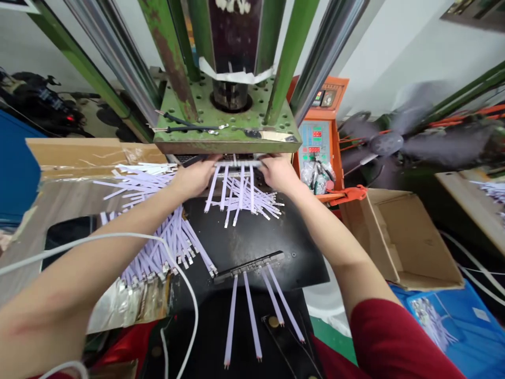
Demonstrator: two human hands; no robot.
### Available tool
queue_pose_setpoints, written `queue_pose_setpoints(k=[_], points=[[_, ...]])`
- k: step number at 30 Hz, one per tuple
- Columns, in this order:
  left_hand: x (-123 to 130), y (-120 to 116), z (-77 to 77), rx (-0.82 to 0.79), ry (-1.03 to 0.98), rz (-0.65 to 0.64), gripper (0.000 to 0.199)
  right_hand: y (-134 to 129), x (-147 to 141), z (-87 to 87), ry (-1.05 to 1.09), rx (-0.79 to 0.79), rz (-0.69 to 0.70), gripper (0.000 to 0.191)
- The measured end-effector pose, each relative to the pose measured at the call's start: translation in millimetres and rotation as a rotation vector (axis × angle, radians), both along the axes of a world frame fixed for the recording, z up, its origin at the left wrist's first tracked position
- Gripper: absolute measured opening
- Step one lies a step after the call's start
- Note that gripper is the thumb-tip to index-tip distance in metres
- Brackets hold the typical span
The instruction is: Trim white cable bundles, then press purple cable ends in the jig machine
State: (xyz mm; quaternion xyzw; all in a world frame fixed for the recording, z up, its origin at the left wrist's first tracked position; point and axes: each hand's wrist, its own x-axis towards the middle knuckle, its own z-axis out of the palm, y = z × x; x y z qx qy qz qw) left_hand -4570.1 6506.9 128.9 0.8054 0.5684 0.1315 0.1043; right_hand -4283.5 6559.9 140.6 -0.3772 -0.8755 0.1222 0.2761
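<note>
Under the green press head, a narrow metal bar (238,164) carries several lavender flat cables that hang toward me. My left hand (198,175) is closed round the bar's left end, its fingertips partly hidden beneath the press. At the other end, my right hand (279,172) grips the bar in the same way. Just below lies a loose heap of lavender cables (256,197) on the black work surface (236,237). Nearer to me, a second dark bar (252,266) rests at a slant, with several more cables sticking out over the front edge.
The press plate (229,139) hangs low over both hands. A large pile of lavender cables (158,247) and a phone (69,234) lie left, crossed by a white cord (158,238). On the right are an orange control box (317,142), spinning fan (386,143) and cardboard box (418,242).
</note>
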Motion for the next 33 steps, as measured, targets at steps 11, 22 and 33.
queue_pose_setpoints(k=[11, 22, 33], points=[[84, -136, 2.7, -0.325, -0.010, -0.311, 0.037, -165, 32, 12.9, 0.132, 0.180, 0.349, 0.039], [86, -153, 2.8, -0.245, 0.147, -0.179, 0.025, -98, -8, 47.2, -0.436, -0.259, -0.045, 0.041], [79, -154, 13.6, -0.092, 0.249, -0.084, 0.029, -164, 92, 24.8, -0.245, -0.175, -0.152, 0.018]])
